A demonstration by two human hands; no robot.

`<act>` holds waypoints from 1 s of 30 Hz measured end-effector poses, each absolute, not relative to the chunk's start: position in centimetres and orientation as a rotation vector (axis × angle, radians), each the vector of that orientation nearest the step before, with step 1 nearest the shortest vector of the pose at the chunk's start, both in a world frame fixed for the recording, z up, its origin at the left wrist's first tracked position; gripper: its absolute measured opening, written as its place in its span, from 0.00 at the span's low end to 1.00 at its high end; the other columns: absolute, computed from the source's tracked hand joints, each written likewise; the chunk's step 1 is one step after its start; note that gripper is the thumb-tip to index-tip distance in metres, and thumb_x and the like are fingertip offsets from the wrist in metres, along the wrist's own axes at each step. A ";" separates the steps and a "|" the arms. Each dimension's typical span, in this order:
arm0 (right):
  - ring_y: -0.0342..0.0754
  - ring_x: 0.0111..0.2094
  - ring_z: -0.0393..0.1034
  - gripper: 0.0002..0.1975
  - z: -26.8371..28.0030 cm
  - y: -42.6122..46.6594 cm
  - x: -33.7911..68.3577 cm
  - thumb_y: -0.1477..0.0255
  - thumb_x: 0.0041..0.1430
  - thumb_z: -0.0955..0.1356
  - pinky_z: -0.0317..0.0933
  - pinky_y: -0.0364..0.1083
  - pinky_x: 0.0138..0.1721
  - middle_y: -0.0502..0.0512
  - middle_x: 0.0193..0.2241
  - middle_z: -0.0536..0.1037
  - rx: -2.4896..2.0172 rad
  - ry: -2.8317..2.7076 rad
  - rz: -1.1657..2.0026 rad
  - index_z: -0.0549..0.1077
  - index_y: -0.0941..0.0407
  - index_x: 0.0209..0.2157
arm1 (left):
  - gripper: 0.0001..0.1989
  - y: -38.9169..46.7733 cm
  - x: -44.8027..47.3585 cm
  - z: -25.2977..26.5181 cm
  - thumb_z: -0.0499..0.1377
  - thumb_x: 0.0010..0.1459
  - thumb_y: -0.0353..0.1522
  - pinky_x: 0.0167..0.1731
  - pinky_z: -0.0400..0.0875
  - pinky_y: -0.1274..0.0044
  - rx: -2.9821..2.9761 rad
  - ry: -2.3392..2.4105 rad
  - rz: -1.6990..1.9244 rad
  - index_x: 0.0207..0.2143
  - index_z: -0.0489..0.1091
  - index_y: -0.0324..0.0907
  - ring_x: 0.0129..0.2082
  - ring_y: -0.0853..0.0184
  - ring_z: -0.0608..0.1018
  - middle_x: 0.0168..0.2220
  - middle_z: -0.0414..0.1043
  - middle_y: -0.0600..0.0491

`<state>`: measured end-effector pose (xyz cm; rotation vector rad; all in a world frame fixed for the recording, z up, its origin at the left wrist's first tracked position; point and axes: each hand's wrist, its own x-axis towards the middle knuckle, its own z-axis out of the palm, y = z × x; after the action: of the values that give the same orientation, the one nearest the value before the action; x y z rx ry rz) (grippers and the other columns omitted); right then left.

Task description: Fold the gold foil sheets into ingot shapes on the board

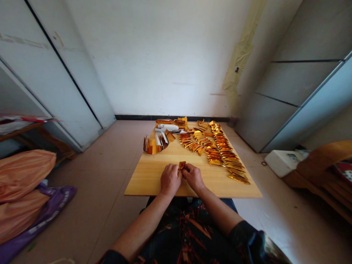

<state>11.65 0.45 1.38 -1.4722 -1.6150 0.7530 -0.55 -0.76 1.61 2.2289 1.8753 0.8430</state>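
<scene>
Both hands meet over the near half of a wooden board [148, 176]. Between them is a small piece of gold foil paper [182, 165], its top edge sticking up above the fingers. My left hand [171, 178] is closed on its left side, and my right hand [194, 177] pinches it from the right. The fingertips hide its lower part. Rows of folded gold foil pieces [217, 146] lie along the board's right side. At the back left, curved stacks of foil sheets [151, 145] stand beside a white roll [167, 127].
A white wall [165, 62] rises behind the board. Grey cabinets stand at left [63, 73] and right [286, 80]. Orange bags [24, 172] and a purple bag [52, 205] lie on the left floor. A white box [283, 163] and wooden furniture [316, 172] are at right.
</scene>
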 end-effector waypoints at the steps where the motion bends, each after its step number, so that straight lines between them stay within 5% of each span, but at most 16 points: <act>1: 0.42 0.22 0.66 0.06 1.3 0.5 11.6 0.74 0.48 0.62 0.58 0.39 0.26 0.46 0.19 0.73 -1.475 -1.566 0.798 0.72 0.56 0.26 | 0.04 -0.7 -0.6 1.6 0.53 0.57 0.28 0.38 0.64 0.76 2.220 1.878 0.842 0.33 0.67 0.42 0.39 0.63 0.73 0.35 0.72 0.49; 5: 0.42 0.20 0.68 0.10 1.1 0.8 11.4 0.73 0.45 0.64 0.61 0.39 0.23 0.43 0.18 0.72 -1.445 -1.368 0.941 0.68 0.55 0.34 | 0.06 -0.4 -0.4 1.4 0.51 0.58 0.27 0.33 0.62 0.78 2.115 1.856 0.835 0.32 0.66 0.42 0.34 0.66 0.74 0.32 0.72 0.51; 30: 0.41 0.17 0.62 0.13 1.0 1.0 11.9 0.74 0.41 0.63 0.55 0.39 0.21 0.41 0.16 0.68 -1.471 -1.280 0.849 0.63 0.55 0.34 | 0.07 0.1 -0.1 1.4 0.49 0.57 0.26 0.29 0.58 0.80 1.746 1.809 0.866 0.27 0.62 0.43 0.27 0.70 0.70 0.24 0.67 0.57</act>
<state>11.88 1.01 1.02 -1.4714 -1.2796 0.8489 -0.13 0.08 1.36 1.7455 1.8085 0.8656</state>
